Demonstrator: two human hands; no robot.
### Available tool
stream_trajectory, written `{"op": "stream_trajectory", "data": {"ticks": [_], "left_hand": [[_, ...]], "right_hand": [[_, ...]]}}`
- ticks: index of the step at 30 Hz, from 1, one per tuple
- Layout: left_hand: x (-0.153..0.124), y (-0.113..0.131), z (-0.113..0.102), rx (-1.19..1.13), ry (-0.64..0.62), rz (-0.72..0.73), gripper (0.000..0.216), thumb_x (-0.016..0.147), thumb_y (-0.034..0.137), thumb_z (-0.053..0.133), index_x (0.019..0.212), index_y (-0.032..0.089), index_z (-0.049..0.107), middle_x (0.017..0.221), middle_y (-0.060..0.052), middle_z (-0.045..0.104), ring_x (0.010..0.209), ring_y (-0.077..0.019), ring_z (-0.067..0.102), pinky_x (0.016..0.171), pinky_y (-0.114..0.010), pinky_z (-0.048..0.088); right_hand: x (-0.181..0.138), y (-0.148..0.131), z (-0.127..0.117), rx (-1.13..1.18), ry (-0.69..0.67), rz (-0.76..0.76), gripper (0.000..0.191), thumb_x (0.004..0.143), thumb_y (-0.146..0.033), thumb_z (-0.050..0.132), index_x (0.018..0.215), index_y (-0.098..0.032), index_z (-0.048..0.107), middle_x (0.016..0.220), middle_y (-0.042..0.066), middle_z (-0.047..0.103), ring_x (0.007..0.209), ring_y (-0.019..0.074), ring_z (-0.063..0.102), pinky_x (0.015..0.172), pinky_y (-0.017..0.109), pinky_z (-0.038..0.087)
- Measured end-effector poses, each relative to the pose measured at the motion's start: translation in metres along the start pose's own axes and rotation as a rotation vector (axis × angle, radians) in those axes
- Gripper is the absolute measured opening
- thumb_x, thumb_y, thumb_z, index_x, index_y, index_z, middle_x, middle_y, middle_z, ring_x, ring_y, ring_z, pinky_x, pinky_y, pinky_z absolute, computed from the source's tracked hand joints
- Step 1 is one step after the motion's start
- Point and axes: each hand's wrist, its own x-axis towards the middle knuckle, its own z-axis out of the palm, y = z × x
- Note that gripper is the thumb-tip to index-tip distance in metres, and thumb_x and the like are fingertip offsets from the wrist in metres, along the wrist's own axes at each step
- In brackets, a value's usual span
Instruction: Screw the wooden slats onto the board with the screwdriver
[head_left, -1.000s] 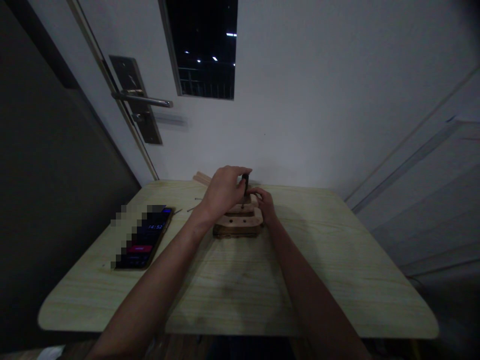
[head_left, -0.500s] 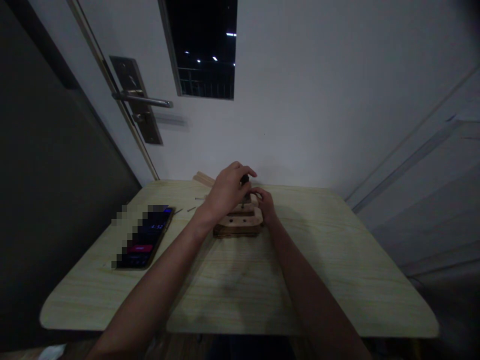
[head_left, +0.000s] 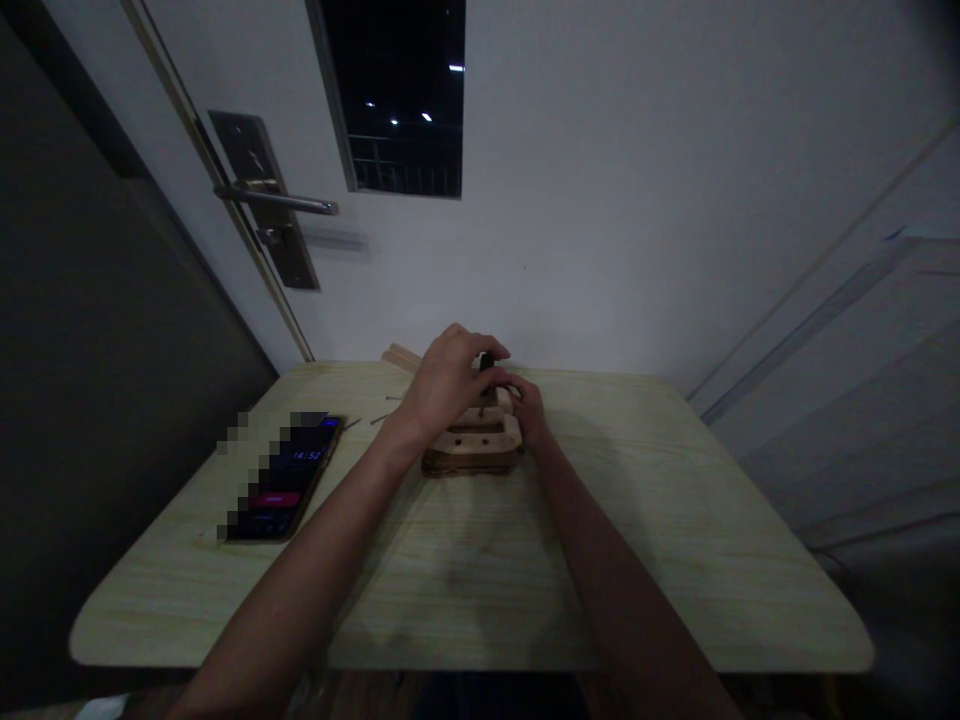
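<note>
The left hand (head_left: pixel 446 382) is reaching over the middle of the far half of the surface (head_left: pixel 712 560), its back turned up toward the camera. Its grip is pinching a dark upright handle (head_left: pixel 487 361) between thumb and fingers, with the index finger arching across near the top. Below that handle, a pale wooden piece (head_left: pixel 472 440) with rounded corners and a long slot is lying across a darker wooden block (head_left: pixel 469 462), which is resting on the surface. Two dark round holes are showing side by side along the near bar of the pale piece.

The right hand (head_left: pixel 529 412) is touching the right end of the woodwork, its fingers curling around behind; they are partly hidden in dim light, so I cannot tell how firmly its grip is closing, if at all.

To the left of the left wrist, slim metal fasteners (head_left: pixel 379 419) are lying loose. Two light wooden strips (head_left: pixel 403 356) are sitting near the far edge, behind the left hand. A phone (head_left: pixel 304 475) is lying face up farther left, its screen showing 14:52. Beyond the surface, a white door (head_left: pixel 600 200) is standing with a metal lever (head_left: pixel 277 200) and a dark window pane (head_left: pixel 405 90).
</note>
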Motion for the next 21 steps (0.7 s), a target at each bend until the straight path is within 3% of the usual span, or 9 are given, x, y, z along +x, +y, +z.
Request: {"op": "stream_trajectory", "data": {"ticks": [9,16,21], "left_hand": [[0.001,-0.002,0.002,-0.228,-0.035,0.002,0.044,0.077,-0.004,0.057,0.114,0.016,0.070,0.113,-0.008,0.074,0.099,-0.0171,0.070,0.094,-0.034,0.057],[0.002,-0.007,0.008,-0.264,-0.001,-0.128,0.028,0.080,0.004,0.064,0.104,0.015,0.074,0.103,-0.008,0.076,0.092,-0.0166,0.071,0.088,-0.031,0.060],[0.003,-0.010,0.008,-0.234,0.024,-0.142,0.018,0.080,0.011,0.073,0.096,0.017,0.076,0.098,-0.007,0.076,0.091,-0.0172,0.070,0.085,-0.031,0.060]], "right_hand": [[0.005,0.006,-0.003,-0.022,-0.007,0.003,0.016,0.066,-0.030,0.058,0.074,-0.022,0.070,0.080,0.004,0.074,0.081,0.0228,0.066,0.081,0.036,0.053],[0.005,0.009,-0.003,-0.012,-0.016,0.005,0.017,0.066,-0.031,0.058,0.075,-0.023,0.070,0.082,0.003,0.075,0.082,0.0223,0.067,0.081,0.035,0.054],[0.006,0.010,-0.003,-0.010,-0.011,0.002,0.016,0.065,-0.030,0.058,0.074,-0.023,0.070,0.080,0.004,0.074,0.082,0.0237,0.067,0.082,0.038,0.054]]}}
